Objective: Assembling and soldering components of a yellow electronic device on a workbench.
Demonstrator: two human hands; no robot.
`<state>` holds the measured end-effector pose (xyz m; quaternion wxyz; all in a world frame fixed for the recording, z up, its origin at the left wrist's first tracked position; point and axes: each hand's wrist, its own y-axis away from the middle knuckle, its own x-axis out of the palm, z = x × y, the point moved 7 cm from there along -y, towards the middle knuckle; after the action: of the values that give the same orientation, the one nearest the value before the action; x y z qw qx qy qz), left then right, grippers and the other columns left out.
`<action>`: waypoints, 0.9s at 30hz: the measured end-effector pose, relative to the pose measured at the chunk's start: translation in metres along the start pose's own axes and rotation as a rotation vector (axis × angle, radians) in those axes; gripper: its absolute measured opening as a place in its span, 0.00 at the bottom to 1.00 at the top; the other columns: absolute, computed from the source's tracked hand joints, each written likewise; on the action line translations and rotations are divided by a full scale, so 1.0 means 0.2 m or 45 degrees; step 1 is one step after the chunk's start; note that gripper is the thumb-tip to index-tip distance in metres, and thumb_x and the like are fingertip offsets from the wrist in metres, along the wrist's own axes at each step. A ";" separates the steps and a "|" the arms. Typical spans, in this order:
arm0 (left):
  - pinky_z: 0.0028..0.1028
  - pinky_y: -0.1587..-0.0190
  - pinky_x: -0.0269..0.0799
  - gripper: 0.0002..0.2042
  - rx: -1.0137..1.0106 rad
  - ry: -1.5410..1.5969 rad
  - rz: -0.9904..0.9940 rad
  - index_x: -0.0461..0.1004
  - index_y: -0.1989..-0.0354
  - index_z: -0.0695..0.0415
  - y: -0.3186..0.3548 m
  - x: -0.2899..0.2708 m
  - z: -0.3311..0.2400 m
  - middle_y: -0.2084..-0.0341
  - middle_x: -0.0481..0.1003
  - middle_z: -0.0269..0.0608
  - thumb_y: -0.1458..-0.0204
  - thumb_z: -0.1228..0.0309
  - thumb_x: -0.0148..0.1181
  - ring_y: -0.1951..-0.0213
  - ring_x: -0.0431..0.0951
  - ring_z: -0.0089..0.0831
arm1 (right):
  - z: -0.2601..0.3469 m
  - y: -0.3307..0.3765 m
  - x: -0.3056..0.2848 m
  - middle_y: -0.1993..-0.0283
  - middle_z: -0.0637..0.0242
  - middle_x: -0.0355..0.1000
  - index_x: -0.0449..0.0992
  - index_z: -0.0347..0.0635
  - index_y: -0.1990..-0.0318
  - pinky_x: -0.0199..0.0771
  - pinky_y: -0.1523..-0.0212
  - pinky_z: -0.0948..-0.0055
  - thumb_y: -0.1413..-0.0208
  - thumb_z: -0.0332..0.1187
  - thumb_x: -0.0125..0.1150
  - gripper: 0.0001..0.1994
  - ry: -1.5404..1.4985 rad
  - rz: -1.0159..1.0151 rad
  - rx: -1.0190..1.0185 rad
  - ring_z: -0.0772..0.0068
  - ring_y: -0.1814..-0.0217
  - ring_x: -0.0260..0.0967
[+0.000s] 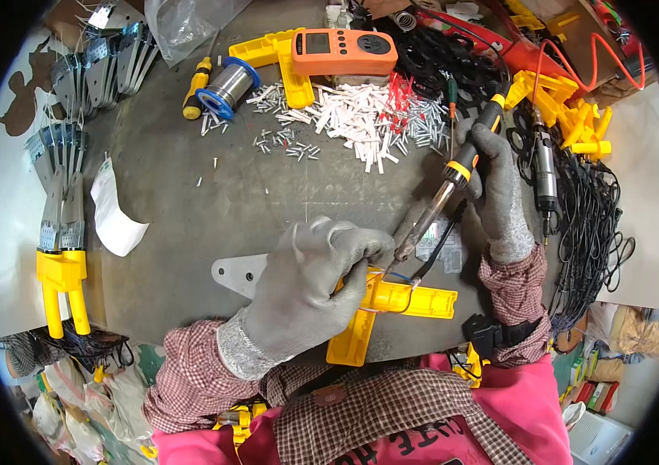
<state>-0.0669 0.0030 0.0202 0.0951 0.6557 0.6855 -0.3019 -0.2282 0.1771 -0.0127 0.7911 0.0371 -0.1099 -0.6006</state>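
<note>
My right hand (pixel 497 182), in a grey glove, is wrapped round a soldering iron (pixel 442 194) with a black and yellow handle. The iron slants down to the left, its tip beside my left fingertips. Gloved as well, my left hand (pixel 310 267) is closed in a pinch over a yellow plastic housing (pixel 422 301); what its fingers hold is hidden. Thin wires run over the housing, and a black cable (pixel 439 252) comes up from it. From behind my left hand sticks out a flat metal plate (pixel 238 273) with holes.
Beyond my hands lie a solder spool (pixel 228 87), an orange meter (pixel 345 53), a yellow screwdriver (pixel 197 89), white sleeves (pixel 352 116) and loose screws (pixel 422 128). At right are a power screwdriver (pixel 545 167) and black cables (pixel 589 225). Metal plates with yellow housings (pixel 62 271) stand at left.
</note>
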 end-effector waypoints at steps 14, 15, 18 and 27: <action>0.41 0.55 0.71 0.20 0.107 -0.423 -0.008 0.76 0.52 0.54 0.17 -0.01 -0.18 0.64 0.75 0.40 0.56 0.81 0.62 0.61 0.75 0.43 | 0.09 0.09 0.01 0.79 0.76 0.63 0.72 0.43 0.61 0.48 0.85 0.84 0.35 0.43 0.49 0.14 -0.035 -0.142 0.062 0.89 0.87 0.49; 0.41 0.55 0.71 0.20 0.124 -0.485 0.014 0.76 0.52 0.53 0.18 0.01 -0.18 0.64 0.75 0.39 0.56 0.81 0.62 0.60 0.75 0.42 | 0.08 0.10 0.01 0.79 0.76 0.63 0.72 0.43 0.61 0.48 0.85 0.84 0.35 0.43 0.49 0.14 -0.035 -0.134 0.065 0.89 0.87 0.49; 0.41 0.53 0.69 0.20 0.125 -0.557 0.051 0.76 0.51 0.53 0.18 0.04 -0.18 0.64 0.74 0.38 0.56 0.79 0.62 0.60 0.73 0.41 | 0.08 0.11 0.07 0.80 0.75 0.62 0.72 0.41 0.62 0.49 0.83 0.82 0.36 0.42 0.48 0.13 0.096 0.218 -0.015 0.86 0.86 0.51; 0.42 0.51 0.68 0.22 0.137 -0.545 0.110 0.75 0.48 0.51 0.19 0.09 -0.17 0.63 0.74 0.37 0.56 0.79 0.62 0.60 0.73 0.41 | 0.07 0.12 0.09 0.78 0.73 0.65 0.72 0.40 0.61 0.51 0.82 0.81 0.37 0.42 0.50 0.14 0.212 0.215 -0.043 0.85 0.85 0.53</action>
<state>-0.0234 0.0344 0.0261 0.2162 0.6095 0.6039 -0.4659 -0.2036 0.1683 0.0084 0.8457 0.0642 -0.0367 -0.5285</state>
